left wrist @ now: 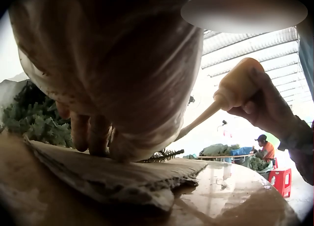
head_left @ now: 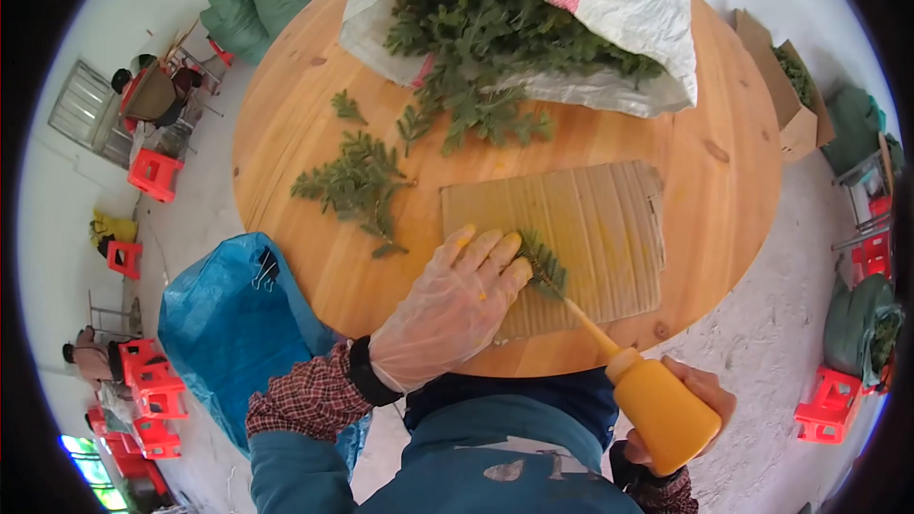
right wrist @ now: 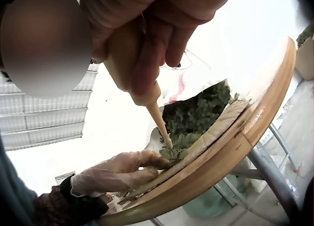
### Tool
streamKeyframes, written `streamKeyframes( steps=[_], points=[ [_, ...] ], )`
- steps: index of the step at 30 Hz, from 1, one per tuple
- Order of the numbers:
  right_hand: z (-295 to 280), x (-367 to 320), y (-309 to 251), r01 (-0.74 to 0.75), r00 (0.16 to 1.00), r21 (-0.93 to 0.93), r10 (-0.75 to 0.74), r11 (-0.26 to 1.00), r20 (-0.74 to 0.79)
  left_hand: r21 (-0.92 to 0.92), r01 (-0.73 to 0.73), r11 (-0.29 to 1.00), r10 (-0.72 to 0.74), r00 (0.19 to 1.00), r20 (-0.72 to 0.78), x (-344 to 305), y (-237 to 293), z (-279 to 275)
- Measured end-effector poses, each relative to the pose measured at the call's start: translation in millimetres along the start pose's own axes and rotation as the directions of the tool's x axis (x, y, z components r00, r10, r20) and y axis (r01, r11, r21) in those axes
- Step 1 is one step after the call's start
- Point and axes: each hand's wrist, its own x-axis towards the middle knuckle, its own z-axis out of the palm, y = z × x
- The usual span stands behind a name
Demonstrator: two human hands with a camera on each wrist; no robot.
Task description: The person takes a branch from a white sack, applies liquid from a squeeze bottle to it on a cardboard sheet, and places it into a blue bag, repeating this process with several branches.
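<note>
A small green sprig [head_left: 543,265] lies on a flat piece of brown cardboard [head_left: 609,219]. My left hand [head_left: 447,309], in a clear glove with yellow stains on the fingertips, pinches the sprig's far end between thumb and forefinger; its other fingers rest on the cardboard. In my bare right hand [head_left: 700,395] is a yellow squeeze bottle [head_left: 662,414], gripped round its body and tilted. Its long nozzle [right wrist: 159,120] points down at the sprig, the tip at or just above the leaves. In the left wrist view the glove [left wrist: 132,78] hides most of the sprig [left wrist: 164,155].
A white woven sack [head_left: 628,19] full of green branches [head_left: 495,38] lies at the round wooden table's [head_left: 738,162] far side. Loose sprigs [head_left: 357,181] lie left of the cardboard. A blue bag [head_left: 233,324] hangs by the left edge. Red stools [head_left: 154,174] and seated people are farther off.
</note>
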Motion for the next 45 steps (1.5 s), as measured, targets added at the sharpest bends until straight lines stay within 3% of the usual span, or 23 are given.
streamKeyframes(
  steps=[3, 7, 11, 14, 19, 21, 23, 25, 28, 29, 32, 33, 37, 40, 41, 43, 44, 45],
  points=[
    [-2, -3, -5, 0.008, 1.000, -0.060, -0.007, 0.998, 0.014, -0.015, 0.007, 1.000, -0.007, 1.000, 0.009, -3, -2, 2],
    [-1, -8, -5, -0.038, 0.994, -0.221, 0.016, 0.975, -0.105, -0.025, 0.005, 1.000, -0.005, 1.000, 0.007, -2, 0, 2],
    [-3, -6, -5, -0.077, 0.989, -0.081, 0.065, 0.994, -0.134, -0.019, 0.011, 1.000, -0.010, 1.000, 0.020, 0, 2, 1],
    [-18, -4, -5, 0.016, 0.997, -0.061, -0.012, 0.998, 0.076, -0.018, 0.017, 1.000, -0.016, 1.000, 0.026, 1, 2, 0],
    [-22, -5, -6, 0.036, 0.997, -0.050, -0.032, 0.998, 0.067, -0.019, -0.003, 1.000, 0.003, 0.999, 0.035, 2, 1, -4],
    [-26, -7, -2, 0.048, 0.999, -0.102, -0.050, 0.994, -0.018, -0.008, -0.009, 1.000, 0.010, 0.999, 0.038, 3, -1, -7],
    [-31, -10, 3, 0.060, 0.996, -0.102, -0.066, 0.993, -0.054, -0.148, 0.080, 0.986, -0.083, 0.996, -0.013, 4, -4, -11],
    [-42, -18, 11, -0.080, 0.985, -0.085, 0.065, 0.993, -0.162, -0.200, 0.131, 0.971, -0.139, 0.990, -0.024, 5, -8, -17],
    [-47, -20, 28, -0.175, 0.953, -0.034, 0.161, 0.984, -0.258, -0.188, 0.069, 0.980, -0.094, 0.987, -0.129, 14, -9, -25],
    [-46, -21, 35, -0.198, 0.936, 0.001, 0.189, 0.980, -0.297, -0.182, 0.076, 0.980, -0.100, 0.987, -0.126, 17, -7, -23],
    [-32, -13, 42, -0.197, 0.906, 0.119, 0.227, 0.973, -0.356, -0.183, -0.123, 0.975, 0.121, 0.992, -0.023, 23, -3, -11],
    [-25, -8, 42, -0.171, 0.893, 0.193, 0.235, 0.966, -0.384, -0.176, -0.120, 0.977, 0.118, 0.993, -0.022, 22, -6, -10],
    [-25, -9, 54, -0.151, 0.880, 0.331, 0.279, 0.932, -0.384, -0.255, 0.007, 0.967, 0.027, 0.991, 0.128, 24, -19, -14],
    [-26, -6, 60, -0.154, 0.881, 0.374, 0.298, 0.914, -0.366, -0.560, 0.369, 0.742, -0.370, 0.921, 0.118, 15, -40, -32],
    [-25, -3, 62, -0.152, 0.882, 0.380, 0.298, 0.913, -0.364, -0.550, 0.375, 0.746, -0.375, 0.919, 0.118, 10, -51, -33],
    [-22, 0, 65, -0.151, 0.885, 0.397, 0.303, 0.905, -0.354, -0.682, 0.469, 0.562, -0.660, 0.751, -0.027, -4, -78, -27],
    [-22, 2, 67, -0.156, 0.892, 0.404, 0.304, 0.902, -0.335, -0.676, 0.475, 0.563, -0.665, 0.746, -0.030, -11, -87, -29],
    [-21, 4, 70, -0.160, 0.899, 0.409, 0.304, 0.898, -0.316, -0.498, 0.489, 0.716, -0.634, 0.755, -0.170, -17, -96, -31]
  ],
)
